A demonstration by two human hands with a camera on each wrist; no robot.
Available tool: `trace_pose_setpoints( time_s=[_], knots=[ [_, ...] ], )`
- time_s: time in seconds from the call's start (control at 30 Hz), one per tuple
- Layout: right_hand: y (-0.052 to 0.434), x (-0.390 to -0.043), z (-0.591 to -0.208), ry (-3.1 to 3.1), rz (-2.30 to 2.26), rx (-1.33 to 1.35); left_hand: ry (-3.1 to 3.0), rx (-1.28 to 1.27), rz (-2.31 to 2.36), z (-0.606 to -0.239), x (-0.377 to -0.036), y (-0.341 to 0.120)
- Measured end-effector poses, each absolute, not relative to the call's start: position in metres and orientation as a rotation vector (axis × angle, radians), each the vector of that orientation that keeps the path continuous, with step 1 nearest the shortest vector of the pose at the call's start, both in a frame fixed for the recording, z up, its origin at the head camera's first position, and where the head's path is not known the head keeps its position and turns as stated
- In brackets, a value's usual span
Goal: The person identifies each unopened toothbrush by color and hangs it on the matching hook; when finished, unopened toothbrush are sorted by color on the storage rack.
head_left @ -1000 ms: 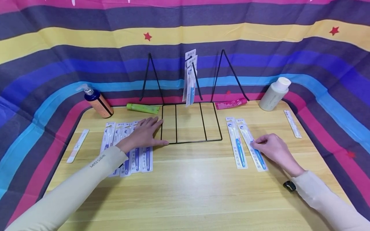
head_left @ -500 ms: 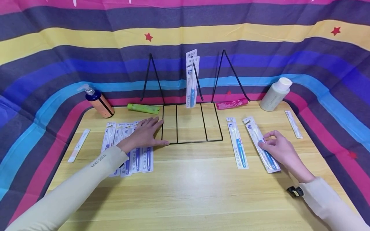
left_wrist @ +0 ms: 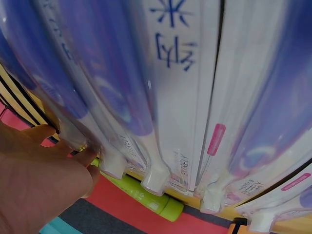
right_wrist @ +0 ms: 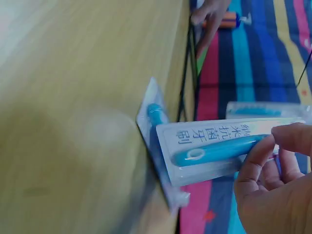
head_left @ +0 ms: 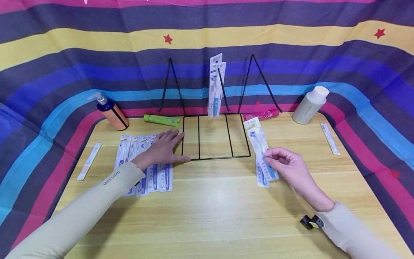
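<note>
My right hand [head_left: 288, 167] pinches a packaged blue toothbrush [head_left: 257, 138] between thumb and fingers. The pack is tilted and overlaps a second packaged blue toothbrush [head_left: 262, 181] lying on the table. In the right wrist view the gripped pack's blue handle [right_wrist: 219, 150] points away from the fingers. My left hand [head_left: 163, 149] is spread, fingertips at the left side of a black wire rack [head_left: 223, 157]. Under and beside it lie several packaged purple toothbrushes [head_left: 155, 178], partly hidden by the forearm. Blue toothbrush packs [head_left: 214, 100] hang on the rack's middle hook.
Along the back are an orange-and-blue pump bottle [head_left: 113, 115], a green tube [head_left: 161, 119], a pink tube [head_left: 263, 115] and a white-capped bottle [head_left: 308, 106]. Narrow white packs lie at the far left [head_left: 89, 162] and far right [head_left: 330, 139]. A striped cloth [head_left: 129, 19] surrounds the table.
My right hand has picked up the right-hand blue toothbrush pack and brought it left over the other one. The hanging packs have turned to face forward. My left hand stays in place.
</note>
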State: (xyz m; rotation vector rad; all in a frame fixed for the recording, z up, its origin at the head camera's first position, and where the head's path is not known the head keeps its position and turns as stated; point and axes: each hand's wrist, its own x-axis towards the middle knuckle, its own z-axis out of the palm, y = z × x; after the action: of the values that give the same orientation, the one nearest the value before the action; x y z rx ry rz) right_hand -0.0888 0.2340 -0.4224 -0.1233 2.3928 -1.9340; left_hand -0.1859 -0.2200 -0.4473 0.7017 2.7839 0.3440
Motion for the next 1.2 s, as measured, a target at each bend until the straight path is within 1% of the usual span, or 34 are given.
trace_pose_setpoints(
  time_s=[0.23,0.5,0.73,0.9,1.03,1.2],
  knots=[
    [0.203,-0.090,-0.400,2.327,-2.108,-0.219,2.786,0.700,0.336,-0.447,-0.186,-0.219],
    [0.177,-0.102,-0.382,2.233,-2.227,-0.408,2.782,0.690,0.348,-0.446,-0.184,-0.219],
    [0.159,-0.109,-0.376,2.160,-2.256,-0.509,2.791,0.706,0.343,-0.446,-0.184,-0.219],
    [0.152,-0.115,-0.378,2.163,-2.174,-0.529,2.795,0.713,0.335,-0.447,-0.185,-0.218],
    [0.148,-0.126,-0.379,2.186,-2.073,-0.578,2.799,0.713,0.330,-0.447,-0.185,-0.218],
    [0.139,-0.154,-0.381,2.144,-1.993,-0.695,2.797,0.699,0.325,-0.447,-0.185,-0.218]
  ],
)
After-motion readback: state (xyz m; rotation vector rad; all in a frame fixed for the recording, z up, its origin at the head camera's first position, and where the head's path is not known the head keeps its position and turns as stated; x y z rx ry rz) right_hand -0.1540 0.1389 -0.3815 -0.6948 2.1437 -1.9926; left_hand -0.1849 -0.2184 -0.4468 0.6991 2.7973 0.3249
